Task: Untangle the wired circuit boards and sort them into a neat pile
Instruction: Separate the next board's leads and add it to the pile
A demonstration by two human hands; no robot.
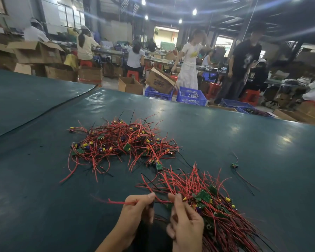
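**A:** How far along is the sorting?

**B:** Perhaps halfway, at a guess. A tangled heap (pixel 122 142) of wired boards lies on the tabletop (pixel 44 179) at eleven o'clock from the hands, not yet sorted. At three o'clock from them is a pile (pixel 224 211) with its wires running mostly one way. A stray board (pixel 235 165) sits alone at two o'clock, well apart.

**A:** And the hands?

**B:** The left hand (pixel 135 211) is raised, and its grip pinches a red wire (pixel 116 202) whose loose end trails toward nine o'clock. Just beside it, the right hand (pixel 185 222) pinches what looks like the same wire at the pile's near edge, palm turned inward. It looks as if one board is being added to the pile.
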